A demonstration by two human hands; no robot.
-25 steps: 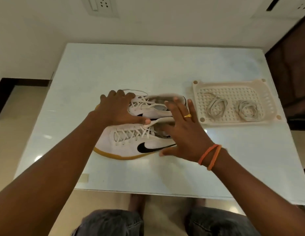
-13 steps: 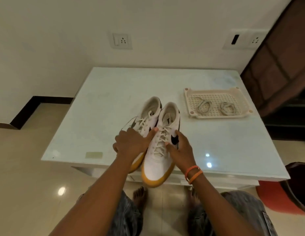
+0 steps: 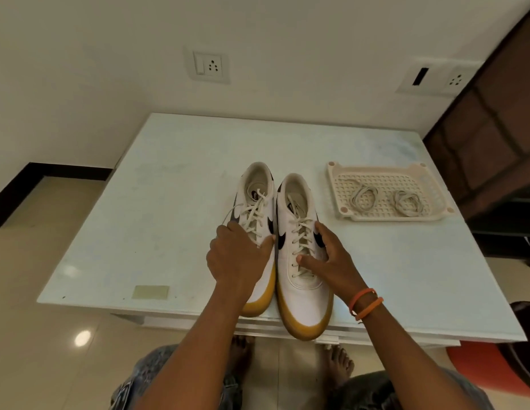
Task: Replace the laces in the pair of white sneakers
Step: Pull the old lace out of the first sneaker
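My left hand [image 3: 238,258]: I am laying it over the forefoot of the left sneaker [image 3: 255,229], low in the middle of the frame; the fingers are curling round the outer side and the thumb is pressing near the laces, so it is closed loosely on the shoe rather than clamped.
My right hand [image 3: 331,261]: I am cupping it against the outer side of the right sneaker [image 3: 302,255], with the thumb lying across the lower eyelets; half open, steadying, not pinching any lace.
The pair: both shoes are sitting side by side and touching at the centre of the frame, toes pointing at me. The right one's tan toe is hanging over the near edge of the table [image 3: 169,208].
Old laces [image 3: 299,232]: they are still threaded through both shoes, with loose ends trailing near the heel openings.
Step in hand, as I judge it: I am squaring up the pair before unlacing. To do it well I am thinking of pushing the overhanging shoe further onto the table, holding one shoe firm, and drawing the lace out from the top eyelets downward, not tugging it in one pull.
Tray [image 3: 334,187]: it is resting right of centre, near the shoes but apart from them.
New laces [image 3: 363,196]: two loose coils are lying in the tray, apart from each other.
Writing: black swoosh marks are showing on the shoes' sides; the insole label is too small to read.
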